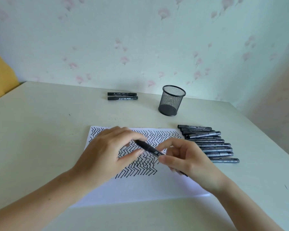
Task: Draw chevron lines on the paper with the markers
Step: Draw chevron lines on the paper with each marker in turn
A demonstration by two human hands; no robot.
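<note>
Black marker (150,149) pinched between both hands — left hand (107,152), right hand (185,159) (above chevroned paper (140,189)).

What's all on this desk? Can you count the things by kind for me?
Markers: 12, with 1 held in the hands, 2 lying near the wall and 9 in a pile on the right.
Mesh pen cup: 1
Sheet of paper: 1
Total: 14 things.

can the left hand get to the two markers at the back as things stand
Probably not yet: nothing lies between the left hand and the two markers, but its fingers pinch the held marker.
</note>
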